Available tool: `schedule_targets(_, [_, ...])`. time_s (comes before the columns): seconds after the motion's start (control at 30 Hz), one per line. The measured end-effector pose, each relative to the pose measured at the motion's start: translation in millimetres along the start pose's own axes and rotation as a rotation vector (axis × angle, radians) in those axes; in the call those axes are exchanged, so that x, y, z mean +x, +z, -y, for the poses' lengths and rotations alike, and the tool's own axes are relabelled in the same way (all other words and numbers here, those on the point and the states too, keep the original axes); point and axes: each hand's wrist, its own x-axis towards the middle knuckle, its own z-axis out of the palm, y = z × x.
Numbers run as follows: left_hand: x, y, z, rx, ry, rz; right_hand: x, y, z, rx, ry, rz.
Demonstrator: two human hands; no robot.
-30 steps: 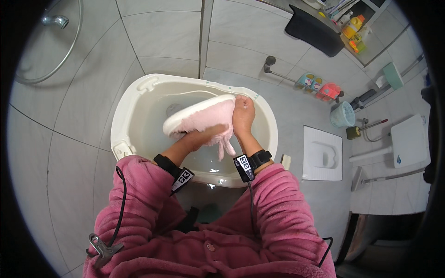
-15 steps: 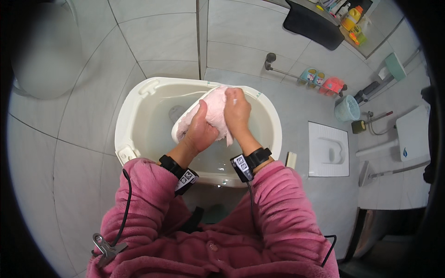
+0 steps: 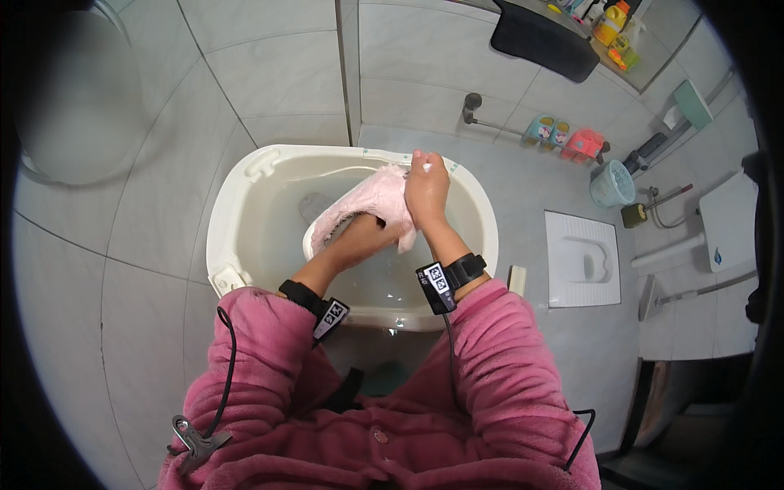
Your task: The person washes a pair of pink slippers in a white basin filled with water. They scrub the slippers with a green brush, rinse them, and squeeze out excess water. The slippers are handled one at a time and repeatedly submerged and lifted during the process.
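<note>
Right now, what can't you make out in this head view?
In the head view:
Left hand: blurred against the pink slipper; exact hold unclear.
Right hand: palm side hidden by the back of the hand.
White speck at that hand: too small to identify.
Left wall: partly hidden by a blurred pale patch.
Yellow bottle: label too small to read.

We held our left hand (image 3: 367, 238) low in the grip, its fingertips hidden, our right hand (image 3: 428, 193) curled at the grip's upper right, both wrists (image 3: 447, 247) below, our forearms (image 3: 510, 347) slanted inward towards the grip.
</note>
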Motion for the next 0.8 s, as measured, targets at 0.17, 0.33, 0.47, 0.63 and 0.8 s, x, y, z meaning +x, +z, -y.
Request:
schedule_targets(0.17, [16.7, -2.3, 50.8, 0.054, -0.122, -0.089, -11.6, -0.2, 14.1, 0.179, 0.207, 0.401])
schedule_targets(0.33, [22.4, -14.8, 66.0, 0.694, 0.564, -0.216, -62.4, -20.9, 38.4, -0.413, -0.769, 0.509])
schedule_targets(0.47, [23.3, -9.4, 18.7, -1.371, 0.223, 0.103, -49.0, -30.1, 35.6, -0.454, -0.852, 0.279])
schedule_targets(0.63, [4.8, -0.3, -23.3, -1.191, -0.030, -0.133, -8.8, -21.3, 17.5, -0.393, -0.511, 0.285])
schedule_targets(0.8, [0.0, -5.5, -16.9, -1.294, -0.010, -0.203, -44.7, -6.9, 22.0, -0.261, -0.641, 0.140])
